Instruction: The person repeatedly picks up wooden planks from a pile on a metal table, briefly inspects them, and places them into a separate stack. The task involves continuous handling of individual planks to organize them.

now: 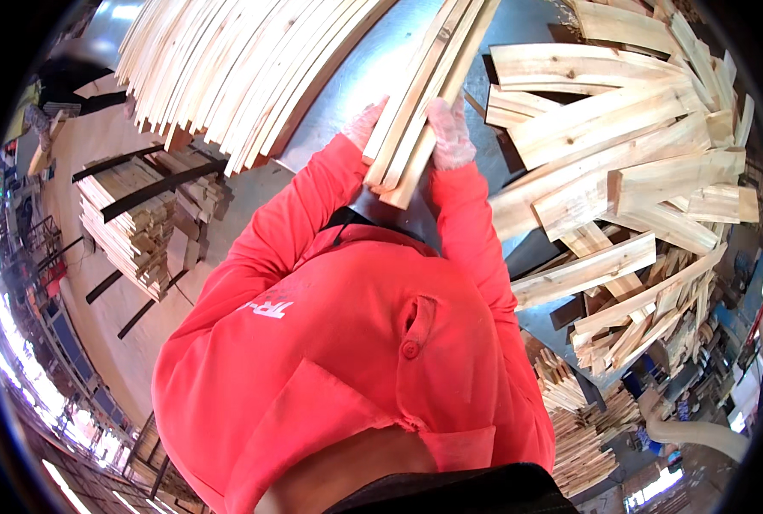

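Note:
Several long, narrow wooden strips (420,98) lie side by side in front of me, pointing away, their near ends slightly uneven. My left hand (365,122), in a pale glove, presses against their left side. On the right side my right hand (451,134), gloved too, wraps the outer strip, so the bundle is gripped between both hands. Part of the left hand's fingers is hidden by the wood. Beneath the strips is a shiny metal tabletop (334,94).
A broad row of wooden strips (244,64) stands at the left of the table. Short loose boards (600,111) are heaped at the right, some overhanging the edge. Stacked timber (129,223) sits on the floor at left, and more strips (574,437) lie at lower right near a thick hose (694,435).

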`<state>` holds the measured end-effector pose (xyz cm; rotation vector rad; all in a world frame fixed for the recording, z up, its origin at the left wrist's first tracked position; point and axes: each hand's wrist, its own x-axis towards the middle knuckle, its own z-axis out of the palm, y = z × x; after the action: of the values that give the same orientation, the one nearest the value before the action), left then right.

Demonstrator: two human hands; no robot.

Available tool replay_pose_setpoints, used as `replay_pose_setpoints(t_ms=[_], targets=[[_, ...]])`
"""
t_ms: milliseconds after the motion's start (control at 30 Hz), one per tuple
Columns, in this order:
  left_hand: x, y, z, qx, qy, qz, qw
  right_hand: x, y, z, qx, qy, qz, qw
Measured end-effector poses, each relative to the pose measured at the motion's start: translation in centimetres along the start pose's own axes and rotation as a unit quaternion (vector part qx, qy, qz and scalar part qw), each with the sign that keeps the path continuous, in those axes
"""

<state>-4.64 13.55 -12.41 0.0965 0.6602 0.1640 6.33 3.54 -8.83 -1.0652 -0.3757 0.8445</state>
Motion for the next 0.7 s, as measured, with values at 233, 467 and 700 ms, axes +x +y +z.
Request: replay_pose_setpoints(t_ms=[233, 467, 700], targets=[[-2.8, 0.7, -5.7, 0.826, 0.074, 0.11, 0.548, -1.4, 5.3, 0.9, -0.034, 0.033, 0.103, 0.994], [-7.3, 6.0, -0.1, 0.688, 0.013, 0.001, 0.726, 0.0, 10.9, -1.8, -0.299, -0.129, -0.046, 0.944], [-14.5, 20.2, -2.2, 0.614, -0.045, -0.06, 0.786, 4.9, 0.9, 6.5, -0.537, -0.083, 0.322, 0.775]])
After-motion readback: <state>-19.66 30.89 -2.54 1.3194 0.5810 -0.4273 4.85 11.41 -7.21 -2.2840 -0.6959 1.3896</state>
